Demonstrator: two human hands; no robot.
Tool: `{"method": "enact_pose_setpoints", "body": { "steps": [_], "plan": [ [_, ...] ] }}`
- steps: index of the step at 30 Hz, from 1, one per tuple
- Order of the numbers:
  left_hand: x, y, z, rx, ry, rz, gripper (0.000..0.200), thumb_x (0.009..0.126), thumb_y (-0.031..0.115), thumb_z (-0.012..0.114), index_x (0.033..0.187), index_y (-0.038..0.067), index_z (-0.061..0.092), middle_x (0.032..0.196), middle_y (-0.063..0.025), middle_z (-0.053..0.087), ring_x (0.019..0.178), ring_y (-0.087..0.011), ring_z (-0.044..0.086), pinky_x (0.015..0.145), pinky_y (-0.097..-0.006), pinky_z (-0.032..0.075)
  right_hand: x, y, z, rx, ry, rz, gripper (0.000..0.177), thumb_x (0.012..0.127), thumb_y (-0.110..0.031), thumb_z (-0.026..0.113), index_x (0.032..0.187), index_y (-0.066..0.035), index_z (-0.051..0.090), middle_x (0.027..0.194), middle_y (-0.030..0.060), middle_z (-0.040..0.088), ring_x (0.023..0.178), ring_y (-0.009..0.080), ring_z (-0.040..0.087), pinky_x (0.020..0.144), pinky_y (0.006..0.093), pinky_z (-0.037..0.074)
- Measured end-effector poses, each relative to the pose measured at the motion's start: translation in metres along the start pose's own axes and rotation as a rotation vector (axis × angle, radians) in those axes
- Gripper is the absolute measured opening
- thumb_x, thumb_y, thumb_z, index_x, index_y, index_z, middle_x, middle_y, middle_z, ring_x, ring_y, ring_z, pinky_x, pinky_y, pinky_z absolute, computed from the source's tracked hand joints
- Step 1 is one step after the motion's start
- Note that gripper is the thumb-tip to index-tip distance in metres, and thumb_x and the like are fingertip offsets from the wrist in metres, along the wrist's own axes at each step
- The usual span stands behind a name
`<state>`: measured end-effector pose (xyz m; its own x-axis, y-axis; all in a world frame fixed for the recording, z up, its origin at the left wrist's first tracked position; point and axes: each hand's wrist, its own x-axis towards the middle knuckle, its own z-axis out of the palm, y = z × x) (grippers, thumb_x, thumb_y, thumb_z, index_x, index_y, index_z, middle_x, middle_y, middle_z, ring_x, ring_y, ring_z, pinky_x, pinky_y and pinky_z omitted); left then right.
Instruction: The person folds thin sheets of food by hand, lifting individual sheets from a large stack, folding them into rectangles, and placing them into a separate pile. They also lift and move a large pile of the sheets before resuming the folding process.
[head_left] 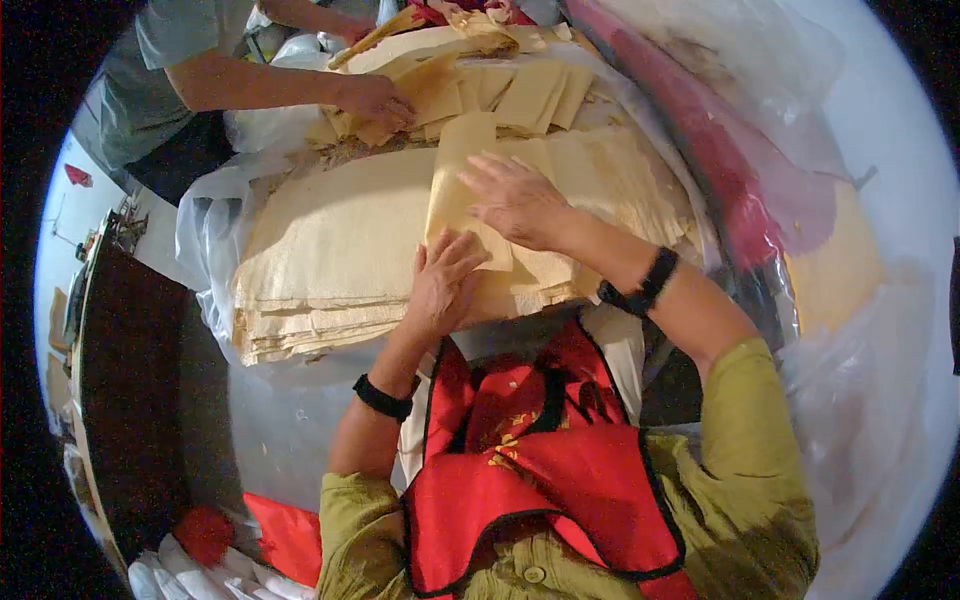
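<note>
Your right hand (520, 203) lies open, fingers spread, on the narrow yellow sheet (465, 150), at 12 o'clock atop the broad sheet stack (335, 225). Just beside it, your left hand (445, 288) touches the sheet's lower end, fingers bent; I cannot tell whether they pinch it. At 11 o'clock, a co-worker's hand (378, 103) touches other sheets (490, 88). At 6 o'clock, your red apron (590, 475) bears yellow markings, too creased to read.

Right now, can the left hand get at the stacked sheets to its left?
Probably yes: the left hand is close to the stacked sheets, whose top looks uncovered there; the narrow sheet under the right hand lies farther right.
</note>
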<state>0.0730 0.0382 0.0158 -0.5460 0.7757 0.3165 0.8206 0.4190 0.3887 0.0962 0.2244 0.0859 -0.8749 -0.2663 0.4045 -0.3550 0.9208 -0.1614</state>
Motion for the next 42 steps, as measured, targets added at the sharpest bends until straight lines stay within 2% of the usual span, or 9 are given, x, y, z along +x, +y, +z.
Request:
{"method": "enact_pose_setpoints", "body": {
  "steps": [5, 17, 18, 21, 27, 31, 34, 38, 42],
  "plan": [
    [-0.001, -0.001, 0.001, 0.022, -0.019, -0.012, 0.031, 0.081, 0.019, 0.047, 0.111, 0.019, 0.055, 0.130, -0.0102, 0.038, 0.126, -0.0349, 0.025, 0.100, -0.0562, 0.014, 0.031, 0.019, 0.050, 0.032, -0.456, 0.216, 0.063, 0.082, -0.046, 0.042, 0.131, -0.008, 0.029, 0.138, 0.0183, 0.021, 0.127, 0.0347, 0.019, 0.100, 0.0536, 0.014],
    [-0.001, -0.006, -0.002, -0.142, 0.069, -0.008, 0.043, 0.080, 0.039, 0.052, 0.109, 0.008, 0.055, 0.124, -0.0179, 0.042, 0.118, -0.0384, 0.034, 0.095, -0.0535, 0.024, -0.042, 0.019, 0.014, -0.078, -0.451, 0.078, 0.073, 0.080, -0.056, 0.041, 0.132, -0.006, 0.027, 0.137, 0.0225, 0.019, 0.128, 0.0357, 0.014, 0.098, 0.0554, 0.018],
    [0.004, 0.007, -0.013, -0.563, 0.209, -0.116, 0.042, 0.078, 0.034, 0.058, 0.107, 0.004, 0.055, 0.116, -0.0213, 0.048, 0.108, -0.0391, 0.044, 0.091, -0.0427, 0.035, -0.047, 0.017, 0.010, -0.094, -0.459, 0.081, 0.073, 0.080, -0.056, 0.042, 0.132, -0.006, 0.027, 0.137, 0.0224, 0.020, 0.128, 0.0360, 0.014, 0.098, 0.0554, 0.018],
    [0.018, -0.019, 0.005, 0.008, 0.641, -0.159, 0.038, 0.076, 0.024, 0.062, 0.104, -0.001, 0.056, 0.097, -0.0209, 0.057, 0.088, -0.0358, 0.056, 0.077, -0.0345, 0.045, -0.055, 0.010, 0.004, -0.114, -0.470, 0.105, 0.072, 0.079, -0.054, 0.044, 0.131, -0.007, 0.029, 0.136, 0.0221, 0.021, 0.128, 0.0364, 0.015, 0.097, 0.0552, 0.019],
    [0.045, -0.017, -0.040, -0.945, 0.067, -0.554, 0.031, 0.079, 0.021, 0.058, 0.103, 0.000, 0.058, 0.079, -0.0071, 0.063, 0.064, -0.0169, 0.060, 0.057, -0.0304, 0.049, -0.053, 0.004, 0.002, -0.137, -0.467, 0.152, 0.070, 0.078, -0.054, 0.047, 0.130, -0.010, 0.032, 0.136, 0.0205, 0.023, 0.128, 0.0358, 0.016, 0.097, 0.0554, 0.020],
    [0.062, 0.021, -0.039, -1.019, 0.120, -0.441, 0.037, 0.082, 0.025, 0.056, 0.111, 0.002, 0.055, 0.096, -0.0084, 0.060, 0.086, -0.0148, 0.057, 0.073, -0.0271, 0.047, -0.058, 0.008, 0.007, -0.159, -0.368, 0.107, 0.068, 0.077, -0.052, 0.048, 0.129, -0.010, 0.034, 0.134, 0.0191, 0.028, 0.127, 0.0349, 0.020, 0.096, 0.0560, 0.021],
    [0.082, 0.025, -0.001, -0.775, 0.257, -0.049, 0.044, 0.081, 0.025, 0.057, 0.115, -0.001, 0.050, 0.112, -0.0165, 0.053, 0.104, -0.0232, 0.050, 0.088, -0.0316, 0.040, -0.062, 0.010, 0.004, -0.114, -0.269, 0.075, 0.063, 0.076, -0.047, 0.050, 0.126, -0.010, 0.039, 0.130, 0.0171, 0.034, 0.123, 0.0345, 0.027, 0.096, 0.0555, 0.022],
    [0.100, 0.033, 0.032, -0.387, 0.300, -0.067, 0.046, 0.079, 0.023, 0.057, 0.116, -0.003, 0.048, 0.124, -0.0247, 0.040, 0.115, -0.0353, 0.039, 0.096, -0.0367, 0.032, -0.061, 0.031, 0.020, -0.188, -0.519, 0.066, 0.063, 0.074, -0.042, 0.053, 0.128, -0.013, 0.038, 0.131, 0.0174, 0.035, 0.123, 0.0372, 0.027, 0.100, 0.0556, 0.015],
    [0.106, 0.048, 0.042, -0.384, 0.379, -0.075, 0.045, 0.079, 0.021, 0.056, 0.116, -0.002, 0.048, 0.126, -0.0288, 0.035, 0.118, -0.0396, 0.034, 0.097, -0.0392, 0.030, -0.067, 0.049, 0.043, -0.069, -0.303, 0.076, 0.057, 0.069, -0.025, 0.056, 0.121, -0.005, 0.043, 0.123, 0.0194, 0.043, 0.118, 0.0351, 0.034, 0.100, 0.0512, 0.019]
  ]
}}
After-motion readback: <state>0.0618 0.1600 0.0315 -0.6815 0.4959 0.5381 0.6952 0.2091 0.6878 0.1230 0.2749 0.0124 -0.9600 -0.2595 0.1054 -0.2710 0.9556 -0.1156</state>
